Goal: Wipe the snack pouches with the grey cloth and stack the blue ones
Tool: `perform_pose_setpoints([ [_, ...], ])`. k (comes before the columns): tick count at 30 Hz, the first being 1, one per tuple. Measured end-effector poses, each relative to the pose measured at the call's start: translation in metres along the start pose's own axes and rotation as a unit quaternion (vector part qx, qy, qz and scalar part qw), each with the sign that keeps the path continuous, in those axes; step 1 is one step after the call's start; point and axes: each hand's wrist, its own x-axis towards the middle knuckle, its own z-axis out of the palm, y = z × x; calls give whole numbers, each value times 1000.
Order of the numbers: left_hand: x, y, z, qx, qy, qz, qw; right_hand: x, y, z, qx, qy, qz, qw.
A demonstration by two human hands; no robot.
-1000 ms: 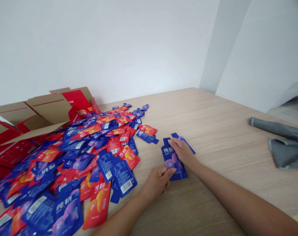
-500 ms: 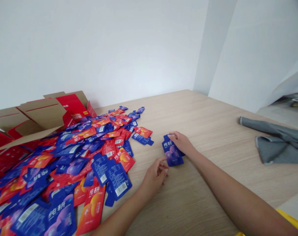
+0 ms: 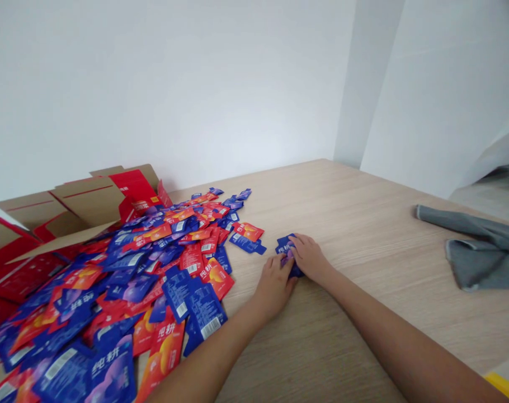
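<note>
A blue spouted pouch (image 3: 284,245) with purple fruit and white lettering lies on the wooden table in front of me, its lower part mostly covered by my fingers. My right hand (image 3: 311,256) grips it from the right, fingers bent over its face. From the near left, my left hand (image 3: 274,284) has its fingers closed on the same pouch, close against the right fingertips. Whether a second pouch lies beneath is hidden. Left of my hands spreads a large heap of blue and red pouches (image 3: 154,263), nearest among them a red-and-blue pair (image 3: 248,237).
An opened red cardboard box (image 3: 86,196) lies at the left behind the heap, its flaps spread. A crumpled grey cloth (image 3: 476,260) rests at the table's right side. A white wall (image 3: 237,84) stands behind the table.
My left hand has moved up and right onto the blue pouch. The right hand's fingers now reach further over it, covering more of its face. The view has shifted slightly.
</note>
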Motion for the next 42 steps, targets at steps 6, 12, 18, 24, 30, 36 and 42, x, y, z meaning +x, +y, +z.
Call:
perform_pose_setpoints([
  [6, 10, -22, -10, 35, 1, -11, 999, -6, -4, -6, -55, -47, -40, 997],
  [12, 22, -90, -40, 172, -42, -120, 977, 1, 12, -1, -62, -75, -63, 993],
  [18, 32, -115, -51, 215, -84, -72, 970, 8, 23, -1, -53, 20, -24, 998],
  [24, 49, -106, -47, 230, -70, -60, 969, -3, -15, -20, 118, 42, -163, 979],
  [30, 59, -99, -40, 189, -42, -114, 975, -24, -42, -18, 133, -119, -276, 945],
  [36, 43, -86, -63, 55, 38, -154, 986, -13, -30, -14, 255, -50, -107, 960],
  [42, 4, -37, -32, -325, 57, -169, 929, -8, -36, -8, 505, -10, 66, 861],
])
